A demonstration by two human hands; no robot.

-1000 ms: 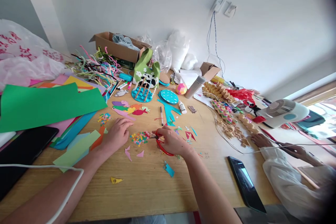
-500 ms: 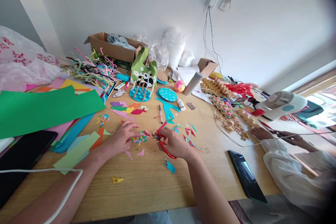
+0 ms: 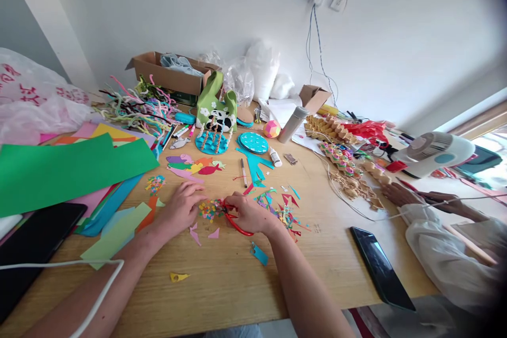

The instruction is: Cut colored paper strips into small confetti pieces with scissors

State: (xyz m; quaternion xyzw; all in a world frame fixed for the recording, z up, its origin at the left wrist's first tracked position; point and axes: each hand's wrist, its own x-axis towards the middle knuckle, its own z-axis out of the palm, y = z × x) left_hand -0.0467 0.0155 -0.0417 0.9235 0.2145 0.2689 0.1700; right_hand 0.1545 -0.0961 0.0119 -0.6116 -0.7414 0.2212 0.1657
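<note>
My right hand (image 3: 250, 212) is closed around red-handled scissors (image 3: 240, 229), whose tips reach into a small heap of coloured paper dots (image 3: 209, 211). On the other side of that heap rests my left hand (image 3: 182, 207), fingers loosely bent and partly spread, with nothing seen in it. Pink paper scraps (image 3: 214, 233) lie just in front of the dots. To the right of my right hand is a scatter of mixed cut scraps (image 3: 287, 211). Another heap of dots (image 3: 155, 184) sits beyond my left wrist. Paper fish (image 3: 208, 170) lie farther back.
Coloured sheets (image 3: 71, 169) and a black tablet-like slab (image 3: 35, 237) cover the left. A phone (image 3: 380, 266) lies at right, near a co-worker's hands (image 3: 400, 194) and a fan (image 3: 433, 154). Beyond are a pen (image 3: 243, 172), blue discs (image 3: 253, 142), a bottle (image 3: 293, 124) and a panda bag (image 3: 216, 108).
My right hand and the scissors have shifted left, up to the dots. More scraps now show right of that hand. My left hand has moved slightly left.
</note>
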